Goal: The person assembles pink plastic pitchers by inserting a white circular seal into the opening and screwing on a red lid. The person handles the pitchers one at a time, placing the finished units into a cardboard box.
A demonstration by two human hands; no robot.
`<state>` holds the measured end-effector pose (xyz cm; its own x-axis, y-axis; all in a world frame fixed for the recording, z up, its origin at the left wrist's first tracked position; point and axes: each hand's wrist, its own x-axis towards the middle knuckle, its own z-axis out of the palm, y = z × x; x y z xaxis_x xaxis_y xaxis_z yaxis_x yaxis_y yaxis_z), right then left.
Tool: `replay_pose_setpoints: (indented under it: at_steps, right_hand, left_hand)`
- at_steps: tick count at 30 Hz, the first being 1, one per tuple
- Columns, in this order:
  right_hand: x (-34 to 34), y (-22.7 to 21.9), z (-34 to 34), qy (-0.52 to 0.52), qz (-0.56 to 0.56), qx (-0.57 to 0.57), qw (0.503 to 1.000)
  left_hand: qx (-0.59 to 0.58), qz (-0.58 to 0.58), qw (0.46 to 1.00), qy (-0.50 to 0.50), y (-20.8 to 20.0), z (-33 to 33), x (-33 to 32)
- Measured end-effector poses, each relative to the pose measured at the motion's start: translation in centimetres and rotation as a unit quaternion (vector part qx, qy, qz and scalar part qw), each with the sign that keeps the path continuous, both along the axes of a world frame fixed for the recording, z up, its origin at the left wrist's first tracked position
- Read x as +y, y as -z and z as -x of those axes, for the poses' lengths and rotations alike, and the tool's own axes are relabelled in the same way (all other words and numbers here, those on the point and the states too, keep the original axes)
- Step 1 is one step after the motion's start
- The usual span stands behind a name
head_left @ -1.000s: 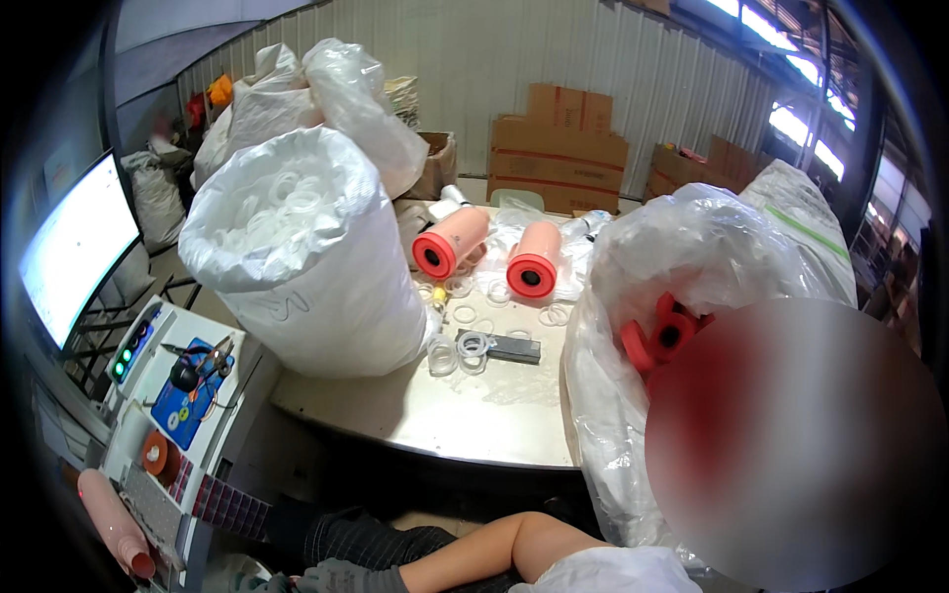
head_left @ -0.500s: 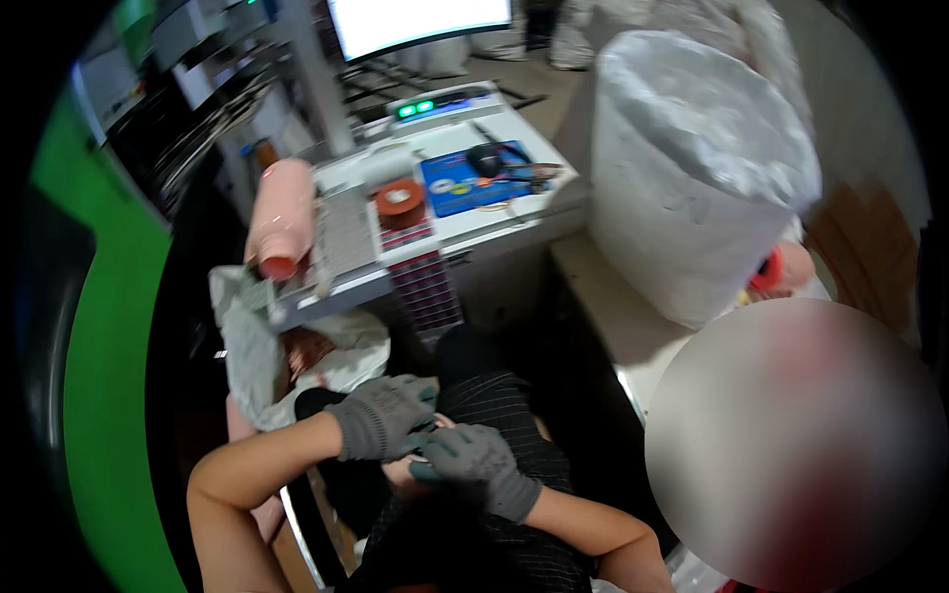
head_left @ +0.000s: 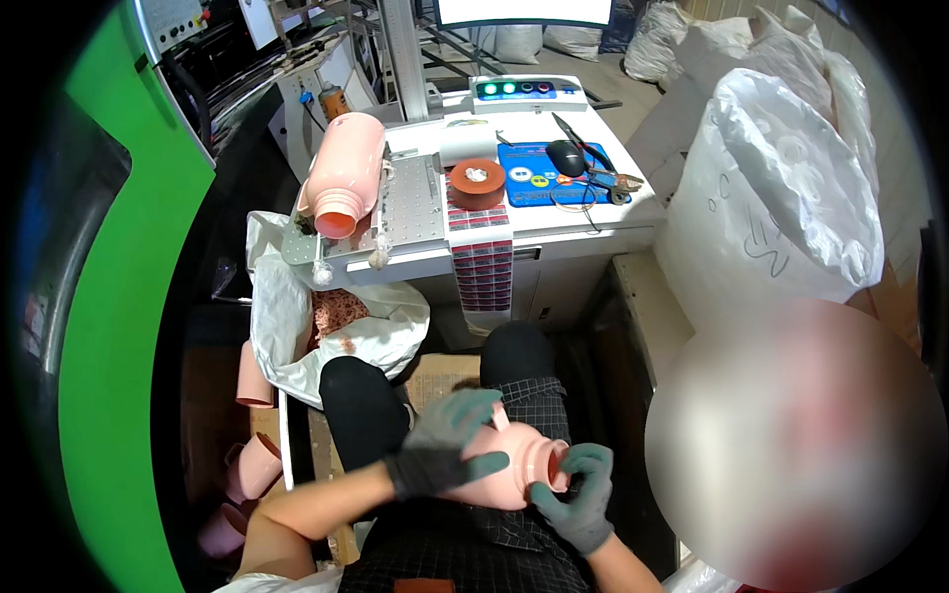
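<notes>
A pink plastic bottle [head_left: 504, 476] with a wide open neck and a small handle lies across my lap, its mouth turned to the right. My left hand [head_left: 453, 435], in a grey-green glove, grips its body beside the handle, thumb along the near side. At the neck, my right hand [head_left: 578, 502], gloved the same way, pinches the rim between thumb and fingers. Another pink bottle [head_left: 348, 163] rests on the perforated metal plate [head_left: 415, 203] of the white workbench, mouth toward me.
Below the bench hangs a white bag [head_left: 381, 356] with pink scraps. Pink bottles [head_left: 259, 465] lie in a bin at left. On the bench are brown tape [head_left: 477, 184], a label strip [head_left: 482, 277], a mouse [head_left: 566, 156] and pliers [head_left: 615, 182]. A big white sack [head_left: 761, 208] stands right.
My hands have moved apart from close together over the lap. The pink bottle, mostly hidden under them before, now shows its neck to the right. The whole view has shifted.
</notes>
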<state>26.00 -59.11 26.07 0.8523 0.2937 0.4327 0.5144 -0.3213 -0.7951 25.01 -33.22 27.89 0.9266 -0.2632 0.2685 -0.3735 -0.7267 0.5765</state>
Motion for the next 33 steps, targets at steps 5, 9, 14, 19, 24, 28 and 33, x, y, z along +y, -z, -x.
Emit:
replay_pose_setpoints:
  at_steps: [5, 9, 14, 19, 24, 28, 33]
  right_hand:
    - [-3.1, 1.8, 2.1, -0.052, -0.107, 0.505, 0.855]
    - [-5.6, 1.8, 0.5, -0.012, -0.228, 0.470, 0.852]
    - [-4.8, 2.1, -1.6, 0.098, -0.143, 0.183, 0.968]
    - [-5.3, 5.0, -0.3, 0.091, -0.044, 0.171, 0.980]
    - [-4.7, 5.7, -0.4, 0.093, -0.031, 0.160, 0.982]
    - [-4.5, 5.9, -1.1, 0.080, -0.022, 0.115, 0.990]
    - [-3.7, 5.8, -0.5, 0.091, -0.008, 0.109, 0.990]
  left_hand:
    - [-0.102, 0.008, 0.993, 0.062, -1.8, 2.0, -4.1]
    - [-0.059, 0.252, 0.957, -0.127, -1.1, -5.4, 1.8]
    - [0.092, 0.406, 0.839, -0.350, 12.0, -18.4, 9.5]
    - [0.173, 0.462, 0.845, -0.207, 10.1, -21.9, 10.5]
    - [-0.008, 0.392, 0.888, -0.242, 5.2, -21.7, 9.7]
    - [-0.045, 0.202, 0.932, -0.297, 4.9, -23.5, 11.2]
    - [-0.072, 0.137, 0.942, -0.297, 4.6, -23.6, 11.5]
